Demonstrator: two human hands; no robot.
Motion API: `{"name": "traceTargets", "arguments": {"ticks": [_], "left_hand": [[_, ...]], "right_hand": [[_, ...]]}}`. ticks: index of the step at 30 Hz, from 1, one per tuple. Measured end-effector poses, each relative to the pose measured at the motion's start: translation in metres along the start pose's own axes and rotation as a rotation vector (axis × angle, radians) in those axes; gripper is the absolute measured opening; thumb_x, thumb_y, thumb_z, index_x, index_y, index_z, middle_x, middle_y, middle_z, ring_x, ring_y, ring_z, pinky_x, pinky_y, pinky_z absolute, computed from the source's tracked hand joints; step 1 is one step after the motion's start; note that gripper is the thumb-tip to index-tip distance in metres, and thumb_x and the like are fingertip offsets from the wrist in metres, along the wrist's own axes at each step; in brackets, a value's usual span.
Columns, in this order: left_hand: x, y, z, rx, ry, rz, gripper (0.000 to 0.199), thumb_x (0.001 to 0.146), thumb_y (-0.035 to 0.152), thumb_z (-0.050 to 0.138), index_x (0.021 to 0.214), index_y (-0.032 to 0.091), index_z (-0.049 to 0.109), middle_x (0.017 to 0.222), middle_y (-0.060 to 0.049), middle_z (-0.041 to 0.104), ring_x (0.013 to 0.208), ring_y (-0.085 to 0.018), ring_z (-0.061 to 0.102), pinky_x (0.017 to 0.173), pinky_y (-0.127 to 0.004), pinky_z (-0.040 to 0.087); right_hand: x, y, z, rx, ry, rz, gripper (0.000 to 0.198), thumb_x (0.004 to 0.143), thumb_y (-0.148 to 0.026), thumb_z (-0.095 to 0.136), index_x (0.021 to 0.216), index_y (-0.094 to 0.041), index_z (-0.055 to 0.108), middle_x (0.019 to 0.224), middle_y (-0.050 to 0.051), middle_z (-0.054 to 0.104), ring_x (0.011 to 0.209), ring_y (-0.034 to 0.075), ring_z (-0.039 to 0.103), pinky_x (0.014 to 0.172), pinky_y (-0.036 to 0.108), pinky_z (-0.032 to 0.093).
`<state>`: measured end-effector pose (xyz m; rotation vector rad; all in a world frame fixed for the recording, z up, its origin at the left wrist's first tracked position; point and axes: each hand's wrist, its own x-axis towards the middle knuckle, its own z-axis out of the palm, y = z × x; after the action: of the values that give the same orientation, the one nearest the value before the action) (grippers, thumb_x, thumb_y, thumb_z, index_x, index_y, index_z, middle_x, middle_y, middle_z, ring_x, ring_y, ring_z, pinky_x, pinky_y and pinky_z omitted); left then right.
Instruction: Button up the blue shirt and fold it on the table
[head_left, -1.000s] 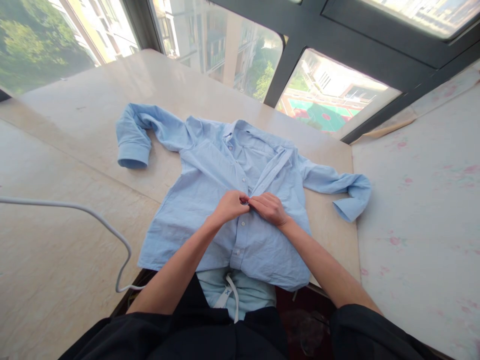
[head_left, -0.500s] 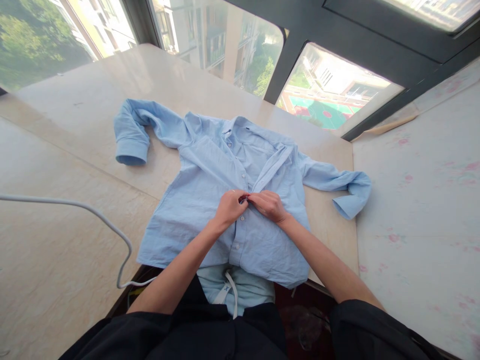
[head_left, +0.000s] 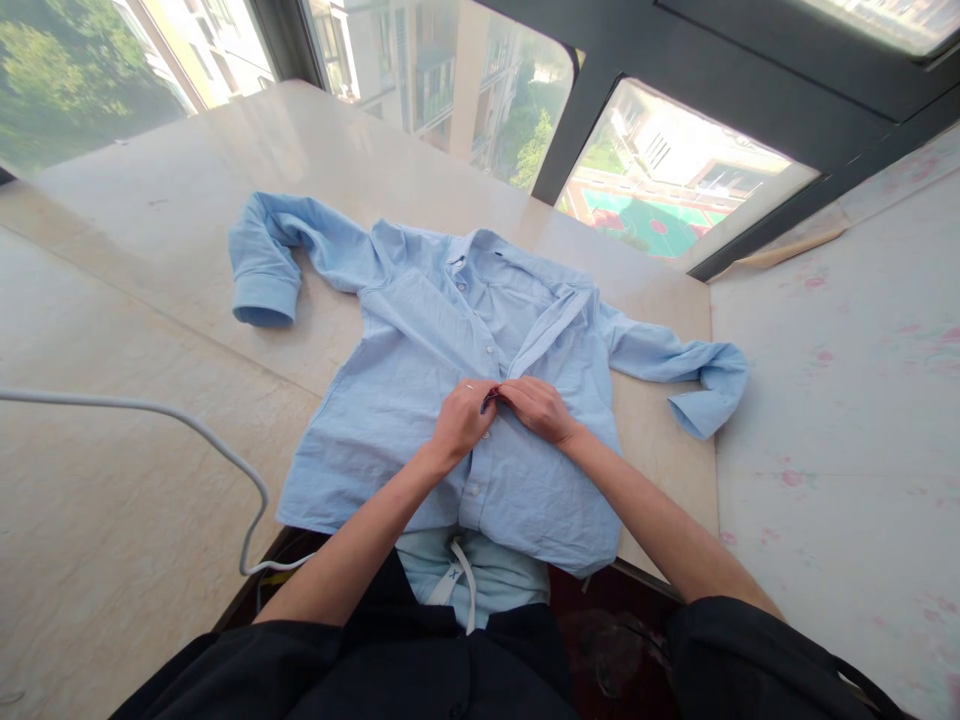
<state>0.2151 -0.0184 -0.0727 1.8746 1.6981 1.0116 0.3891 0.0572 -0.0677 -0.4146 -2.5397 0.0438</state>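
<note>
- Shirt [head_left: 420, 370]: centre of frame, spread on worktop [head_left: 120, 300], collar toward top, sleeves bent out left and right.
- Left hand [head_left: 465, 418]: mid-frame, fingers pinching shirt's front edge.
- Right hand [head_left: 537, 408]: just right of it, fingertips meeting left's, gripping same edge.
- Buttons [head_left: 474, 490]: below and above hands.
- Cable [head_left: 180, 418]: left of frame, apart from shirt.

Light-blue shirt [head_left: 412, 365], white wall [head_left: 840, 410] with pink flowers [head_left: 791, 478]
</note>
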Motion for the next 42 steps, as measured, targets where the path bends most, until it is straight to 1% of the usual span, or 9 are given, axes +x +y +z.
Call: {"name": "traceTargets", "arguments": {"ticks": [6, 9, 15, 24, 31, 34, 38, 40, 42], "left_hand": [[0.004, -0.001, 0.002, -0.104, 0.016, -0.113, 0.030, 0.082, 0.007, 0.059, 0.110, 0.017, 0.062, 0.099, -0.004, 0.069, 0.093, -0.018, 0.063, 0.088, -0.030, 0.050], [0.004, 0.000, 0.001, -0.163, 0.021, -0.135, 0.025, 0.081, 0.008, 0.059, 0.105, 0.017, 0.060, 0.097, -0.003, 0.068, 0.090, -0.016, 0.063, 0.085, -0.028, 0.050], [0.004, 0.002, -0.001, -0.110, 0.011, -0.137, 0.010, 0.081, 0.011, 0.058, 0.088, 0.018, 0.054, 0.083, -0.001, 0.062, 0.081, -0.016, 0.058, 0.076, -0.027, 0.045], [0.007, 0.002, -0.001, -0.130, 0.006, -0.180, 0.008, 0.080, 0.013, 0.057, 0.085, 0.018, 0.052, 0.079, 0.001, 0.059, 0.076, -0.014, 0.054, 0.072, -0.026, 0.041], [0.007, 0.000, -0.002, -0.090, -0.017, -0.131, 0.007, 0.082, 0.014, 0.058, 0.087, 0.018, 0.056, 0.082, 0.000, 0.062, 0.079, -0.016, 0.057, 0.074, -0.028, 0.044], [0.005, -0.001, -0.001, -0.053, -0.023, -0.069, 0.014, 0.083, 0.017, 0.063, 0.095, 0.019, 0.057, 0.089, -0.001, 0.066, 0.086, -0.018, 0.060, 0.079, -0.029, 0.046], [0.003, -0.001, 0.002, 0.018, 0.000, -0.020, 0.027, 0.084, 0.018, 0.068, 0.109, 0.019, 0.057, 0.097, -0.002, 0.069, 0.091, -0.019, 0.062, 0.082, -0.030, 0.047], [0.003, -0.001, 0.003, 0.083, 0.008, 0.000, 0.025, 0.087, 0.019, 0.067, 0.111, 0.019, 0.058, 0.098, -0.004, 0.069, 0.092, -0.020, 0.063, 0.081, -0.030, 0.047], [0.003, -0.001, 0.004, 0.136, 0.003, 0.022, 0.021, 0.091, 0.022, 0.064, 0.111, 0.018, 0.060, 0.096, -0.005, 0.070, 0.091, -0.020, 0.065, 0.080, -0.030, 0.047]], "right_hand": [[0.002, 0.000, 0.001, -0.007, -0.056, 0.021, 0.019, 0.099, -0.014, 0.048, 0.109, -0.013, 0.064, 0.100, 0.011, 0.070, 0.085, 0.020, 0.062, 0.078, 0.033, 0.051], [0.003, 0.001, 0.000, 0.021, -0.082, 0.034, 0.018, 0.100, -0.017, 0.049, 0.108, -0.014, 0.064, 0.098, 0.010, 0.069, 0.085, 0.020, 0.062, 0.078, 0.033, 0.051], [0.006, 0.004, -0.004, 0.066, -0.100, 0.020, 0.014, 0.099, -0.020, 0.051, 0.102, -0.015, 0.063, 0.094, 0.009, 0.069, 0.082, 0.019, 0.061, 0.075, 0.033, 0.050], [0.013, 0.023, -0.008, 0.126, -0.259, -0.046, 0.016, 0.098, -0.020, 0.049, 0.103, -0.016, 0.064, 0.096, 0.009, 0.068, 0.085, 0.018, 0.062, 0.074, 0.030, 0.049], [0.019, 0.028, -0.013, 0.084, -0.349, -0.082, 0.019, 0.101, -0.023, 0.047, 0.101, -0.016, 0.064, 0.092, 0.007, 0.068, 0.082, 0.018, 0.062, 0.072, 0.029, 0.048], [0.017, 0.026, -0.012, 0.085, -0.343, -0.063, 0.019, 0.101, -0.023, 0.047, 0.105, -0.016, 0.064, 0.094, 0.008, 0.068, 0.083, 0.018, 0.062, 0.072, 0.029, 0.048], [0.015, 0.028, -0.010, 0.114, -0.301, -0.051, 0.018, 0.100, -0.023, 0.048, 0.102, -0.015, 0.064, 0.094, 0.009, 0.069, 0.082, 0.018, 0.063, 0.072, 0.029, 0.047], [0.016, 0.031, -0.011, 0.135, -0.294, -0.062, 0.017, 0.099, -0.023, 0.049, 0.100, -0.015, 0.064, 0.092, 0.008, 0.068, 0.082, 0.018, 0.063, 0.071, 0.028, 0.046], [0.019, 0.034, -0.013, 0.145, -0.330, -0.070, 0.016, 0.099, -0.024, 0.050, 0.097, -0.016, 0.064, 0.088, 0.007, 0.068, 0.079, 0.017, 0.062, 0.069, 0.027, 0.044]]}}
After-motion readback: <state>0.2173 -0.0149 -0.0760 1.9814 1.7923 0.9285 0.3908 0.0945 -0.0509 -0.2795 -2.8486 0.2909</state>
